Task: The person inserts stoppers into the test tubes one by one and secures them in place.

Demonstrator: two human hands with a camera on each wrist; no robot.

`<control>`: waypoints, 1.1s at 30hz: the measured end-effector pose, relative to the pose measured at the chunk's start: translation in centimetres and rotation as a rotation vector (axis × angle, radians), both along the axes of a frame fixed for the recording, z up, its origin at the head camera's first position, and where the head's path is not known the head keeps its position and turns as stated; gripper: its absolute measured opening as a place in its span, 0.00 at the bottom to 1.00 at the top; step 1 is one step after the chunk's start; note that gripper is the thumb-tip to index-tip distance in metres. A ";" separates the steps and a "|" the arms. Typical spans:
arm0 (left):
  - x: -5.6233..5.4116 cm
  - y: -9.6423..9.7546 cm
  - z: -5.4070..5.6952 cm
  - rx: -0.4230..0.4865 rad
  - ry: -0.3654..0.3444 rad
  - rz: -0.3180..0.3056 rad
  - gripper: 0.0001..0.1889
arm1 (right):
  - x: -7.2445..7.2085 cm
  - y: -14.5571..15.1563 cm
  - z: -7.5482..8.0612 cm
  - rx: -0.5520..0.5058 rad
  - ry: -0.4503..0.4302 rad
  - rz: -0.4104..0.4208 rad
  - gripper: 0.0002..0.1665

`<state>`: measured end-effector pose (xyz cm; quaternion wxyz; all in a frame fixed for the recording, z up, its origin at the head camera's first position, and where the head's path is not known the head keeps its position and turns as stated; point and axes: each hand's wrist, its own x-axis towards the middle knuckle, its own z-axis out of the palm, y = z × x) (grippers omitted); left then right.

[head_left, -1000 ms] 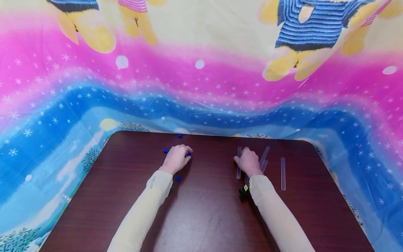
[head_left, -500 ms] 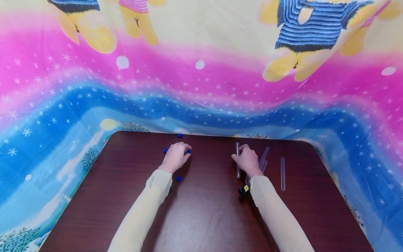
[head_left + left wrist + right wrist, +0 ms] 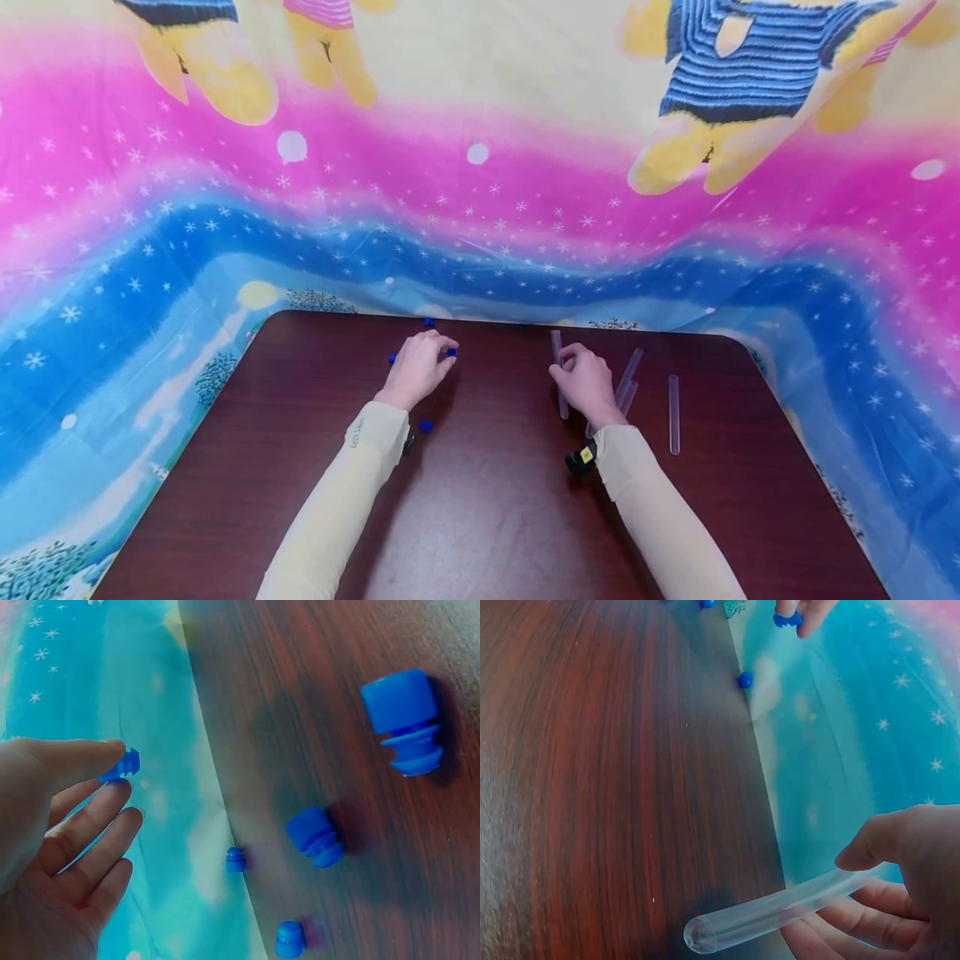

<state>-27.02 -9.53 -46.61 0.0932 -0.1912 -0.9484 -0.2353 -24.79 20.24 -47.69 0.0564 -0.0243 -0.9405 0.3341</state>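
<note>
Between thumb and fingertips my left hand (image 3: 417, 367) pinches a blue ribbed stopper (image 3: 129, 764), raised over the table's far part. Its ribbed end points away from the fingers in the left wrist view. My right hand (image 3: 587, 383) holds a clear test tube (image 3: 757, 919) with thumb on one side and fingers on the other. The tube's rounded closed end points back toward my body; the fingers cover its upper part in the right wrist view. Around the left hand lie several more blue stoppers, including a near one (image 3: 426, 426) and a far one (image 3: 429, 322).
More clear test tubes lie right of my right hand, one (image 3: 674, 415) apart and others (image 3: 630, 379) close together, partly behind the hand. The dark wooden table (image 3: 480, 500) ends at a patterned cloth (image 3: 480, 208) hung behind it.
The right hand has lifted the test tube and shifted it slightly left, its top now leaning left. The left hand, with its stopper, has risen a little and moved slightly away from my body.
</note>
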 end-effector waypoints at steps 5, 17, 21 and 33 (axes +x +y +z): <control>0.0 0.0 0.2 0.023 0.016 -0.003 0.13 | 0.2 -0.4 0.3 -0.016 0.038 0.020 0.17; 0.4 0.1 1.0 0.098 0.008 -0.015 0.14 | 0.6 -1.2 0.6 -0.057 0.063 0.051 0.14; 0.4 0.1 1.3 0.131 0.014 -0.022 0.14 | 0.8 -1.5 0.7 -0.085 0.075 0.066 0.13; 0.6 0.7 2.3 0.192 0.027 -0.009 0.14 | 1.5 -2.1 1.0 -0.149 0.098 0.136 0.12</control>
